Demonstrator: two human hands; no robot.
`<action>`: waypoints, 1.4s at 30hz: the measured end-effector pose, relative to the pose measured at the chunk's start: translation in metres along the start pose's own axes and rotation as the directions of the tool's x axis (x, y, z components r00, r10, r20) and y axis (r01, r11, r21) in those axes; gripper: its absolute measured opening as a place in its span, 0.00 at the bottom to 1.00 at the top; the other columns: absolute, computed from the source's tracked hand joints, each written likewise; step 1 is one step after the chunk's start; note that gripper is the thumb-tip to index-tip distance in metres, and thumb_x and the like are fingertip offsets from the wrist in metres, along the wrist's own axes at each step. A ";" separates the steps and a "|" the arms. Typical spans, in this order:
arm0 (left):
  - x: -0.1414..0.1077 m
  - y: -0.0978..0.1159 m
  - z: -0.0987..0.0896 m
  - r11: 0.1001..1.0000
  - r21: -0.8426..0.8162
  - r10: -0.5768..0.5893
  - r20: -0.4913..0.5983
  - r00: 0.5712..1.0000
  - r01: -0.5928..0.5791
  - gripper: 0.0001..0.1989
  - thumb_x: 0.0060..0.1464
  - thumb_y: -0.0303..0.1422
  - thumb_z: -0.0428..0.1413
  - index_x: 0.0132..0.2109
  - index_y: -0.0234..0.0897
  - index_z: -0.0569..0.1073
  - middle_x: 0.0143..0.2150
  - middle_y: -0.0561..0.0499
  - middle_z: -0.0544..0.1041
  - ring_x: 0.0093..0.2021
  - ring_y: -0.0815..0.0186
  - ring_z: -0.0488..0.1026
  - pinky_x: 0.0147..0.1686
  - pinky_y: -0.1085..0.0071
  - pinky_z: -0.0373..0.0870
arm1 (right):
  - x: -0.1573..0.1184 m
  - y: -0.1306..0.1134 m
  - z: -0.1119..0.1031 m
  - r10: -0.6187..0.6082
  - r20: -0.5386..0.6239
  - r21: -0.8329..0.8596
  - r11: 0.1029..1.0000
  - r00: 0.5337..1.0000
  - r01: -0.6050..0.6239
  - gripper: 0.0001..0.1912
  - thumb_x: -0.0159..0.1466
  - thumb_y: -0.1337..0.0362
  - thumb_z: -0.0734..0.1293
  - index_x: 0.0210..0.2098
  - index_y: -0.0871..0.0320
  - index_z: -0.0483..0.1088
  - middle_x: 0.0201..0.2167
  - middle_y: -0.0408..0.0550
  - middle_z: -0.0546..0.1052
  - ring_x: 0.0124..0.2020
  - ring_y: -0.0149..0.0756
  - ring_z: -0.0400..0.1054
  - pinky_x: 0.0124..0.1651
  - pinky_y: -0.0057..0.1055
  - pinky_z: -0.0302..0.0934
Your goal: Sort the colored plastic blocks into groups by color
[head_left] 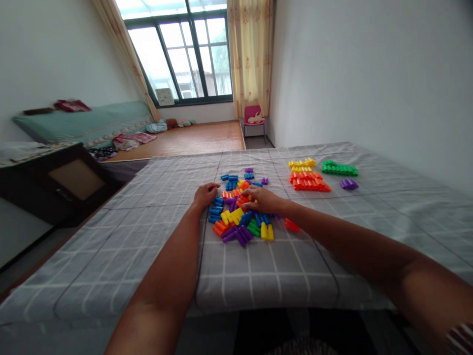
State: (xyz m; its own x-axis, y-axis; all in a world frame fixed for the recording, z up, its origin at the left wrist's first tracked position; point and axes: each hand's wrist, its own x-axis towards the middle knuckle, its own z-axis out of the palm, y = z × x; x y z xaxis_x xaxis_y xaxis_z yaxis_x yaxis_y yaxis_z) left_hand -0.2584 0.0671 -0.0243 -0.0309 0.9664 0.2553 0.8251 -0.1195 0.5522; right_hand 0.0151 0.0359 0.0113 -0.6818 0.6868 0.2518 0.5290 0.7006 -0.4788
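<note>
A mixed pile of small plastic pieces in blue, orange, yellow, purple and green lies on the grey checked cloth, with purple pieces [241,235] and yellow pieces [267,231] at its near edge. My left hand [207,194] rests at the pile's left side beside blue pieces [217,201], its fingers curled; what they hold, if anything, is hidden. My right hand [259,198] reaches over the pile from the right, thumb and fingers around an orange piece [242,200].
Sorted rows stand at the right: yellow [302,163], orange [310,182], green [340,168], and a small purple group [349,184]. A loose orange piece [291,225] lies under my right forearm. Beyond the table [148,197] are a low wooden platform [199,136] and a pink chair [253,115].
</note>
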 end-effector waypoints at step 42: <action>0.000 0.001 -0.010 0.999 0.039 0.018 0.019 1.000 -0.019 0.22 0.51 0.42 0.50 0.47 0.36 0.79 0.38 0.48 0.82 0.36 0.61 0.76 0.34 0.71 0.69 | -0.154 0.145 -0.140 0.703 0.091 -0.135 0.710 0.705 -0.691 0.18 0.45 0.52 0.76 0.25 0.58 0.71 0.25 0.44 0.75 0.28 0.35 0.68 0.28 0.28 0.56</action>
State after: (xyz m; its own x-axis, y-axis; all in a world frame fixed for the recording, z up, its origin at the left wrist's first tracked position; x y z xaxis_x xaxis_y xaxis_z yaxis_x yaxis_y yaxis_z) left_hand -0.2629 0.0649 -0.0154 -0.0053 0.9681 0.2505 0.8470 -0.1288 0.5158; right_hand 0.2676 0.0587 0.0205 -0.1547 0.9593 -0.2362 0.9150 0.0490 -0.4005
